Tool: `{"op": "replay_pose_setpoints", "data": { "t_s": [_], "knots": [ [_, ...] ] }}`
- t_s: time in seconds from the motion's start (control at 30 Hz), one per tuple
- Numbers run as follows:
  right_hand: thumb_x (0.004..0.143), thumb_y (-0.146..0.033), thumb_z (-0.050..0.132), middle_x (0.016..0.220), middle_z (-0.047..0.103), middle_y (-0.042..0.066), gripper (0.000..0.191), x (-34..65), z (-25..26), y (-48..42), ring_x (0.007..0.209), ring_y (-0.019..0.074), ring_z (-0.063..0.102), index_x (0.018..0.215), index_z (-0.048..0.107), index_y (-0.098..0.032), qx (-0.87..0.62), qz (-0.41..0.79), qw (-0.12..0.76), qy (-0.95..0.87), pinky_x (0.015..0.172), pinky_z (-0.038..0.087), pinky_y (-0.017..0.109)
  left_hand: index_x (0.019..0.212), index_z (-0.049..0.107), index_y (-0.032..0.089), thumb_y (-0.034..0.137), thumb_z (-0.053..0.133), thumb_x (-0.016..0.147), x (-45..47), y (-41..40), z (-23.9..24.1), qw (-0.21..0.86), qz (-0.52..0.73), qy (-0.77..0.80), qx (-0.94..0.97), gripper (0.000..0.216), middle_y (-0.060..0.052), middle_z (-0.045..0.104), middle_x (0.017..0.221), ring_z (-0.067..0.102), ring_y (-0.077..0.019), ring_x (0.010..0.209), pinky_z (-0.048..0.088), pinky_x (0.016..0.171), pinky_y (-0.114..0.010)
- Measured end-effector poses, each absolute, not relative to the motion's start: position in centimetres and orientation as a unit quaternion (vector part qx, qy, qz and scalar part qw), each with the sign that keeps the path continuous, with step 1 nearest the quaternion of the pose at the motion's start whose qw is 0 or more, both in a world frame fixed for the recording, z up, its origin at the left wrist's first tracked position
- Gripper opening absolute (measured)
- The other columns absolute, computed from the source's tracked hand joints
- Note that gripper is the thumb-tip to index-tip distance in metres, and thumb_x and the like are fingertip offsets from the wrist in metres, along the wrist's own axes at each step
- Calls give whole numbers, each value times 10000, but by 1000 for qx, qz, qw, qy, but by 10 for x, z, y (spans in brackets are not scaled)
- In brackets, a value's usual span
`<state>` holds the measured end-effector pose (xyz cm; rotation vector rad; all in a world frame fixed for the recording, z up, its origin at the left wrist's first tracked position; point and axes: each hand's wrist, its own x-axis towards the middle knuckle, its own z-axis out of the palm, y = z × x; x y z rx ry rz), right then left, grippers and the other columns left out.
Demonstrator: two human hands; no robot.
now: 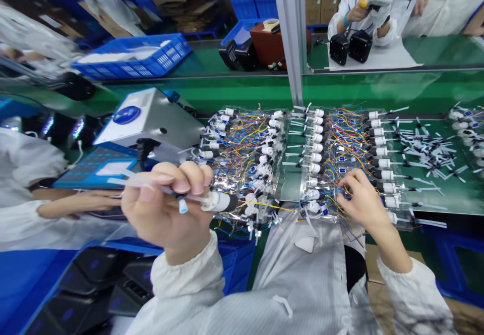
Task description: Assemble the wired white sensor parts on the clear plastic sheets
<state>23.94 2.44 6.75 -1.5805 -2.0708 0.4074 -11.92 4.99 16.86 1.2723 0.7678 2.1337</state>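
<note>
A long green work bench (378,90) runs across the view. On it lie clear plastic sheets (291,186), and white plastic parts (315,148) sit on them in neat rows. Lots of colored wires (346,156) fill the middle of each sheet. Many parts are already in rows, and a pile of loose black and white sticks (427,158) lies off to the right. Another person's arm (75,203) reaches in beside a blue keypad (96,171). The left hand (166,204) is shut tight around one white part (223,202), up above the sheets, and that part has a long clear tube (139,182) and a small blue cap (183,205). The right hand (359,199) curls down onto the wires, but I cannot tell if it pinches one.
</note>
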Motion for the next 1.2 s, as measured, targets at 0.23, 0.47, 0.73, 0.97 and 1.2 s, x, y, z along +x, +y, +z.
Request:
{"op": "replay_pose_setpoints", "data": {
  "t_s": [0.23,0.47,0.73,0.97,1.2],
  "knots": [
    [949,-246,623,1154,617,106,34,254,55,24,1097,278,650,969,613,-220,-565,98,301,-762,935,557,422,667,633,183,448,788,789,-116,51,168,274,786,283,476,330,50,468,565,421,-108,420,411,426,-272],
    [939,-381,709,1237,631,93,195,268,54,21,1098,270,671,1059,674,-232,-524,157,265,-794,949,572,440,603,557,181,485,822,712,-115,54,170,286,786,302,458,417,67,401,522,374,-94,403,347,407,-238],
    [1026,-268,528,1279,618,99,219,270,68,27,1145,260,667,1178,685,-252,-510,175,234,-809,992,568,451,689,663,167,404,806,771,-107,53,172,301,775,279,480,288,48,475,555,405,-97,436,361,430,-251],
    [999,-240,542,1240,616,114,231,263,68,32,1015,242,690,1185,679,-238,-497,207,221,-813,883,605,412,642,623,149,443,803,785,-109,52,169,308,765,291,486,374,38,489,569,463,-103,444,434,462,-276],
    [924,-178,581,1145,667,116,225,269,67,31,936,242,700,1114,701,-195,-495,233,236,-803,843,608,408,747,749,166,368,781,844,-96,53,176,317,722,261,557,226,19,561,575,524,-124,459,454,456,-281]
  ]
}}
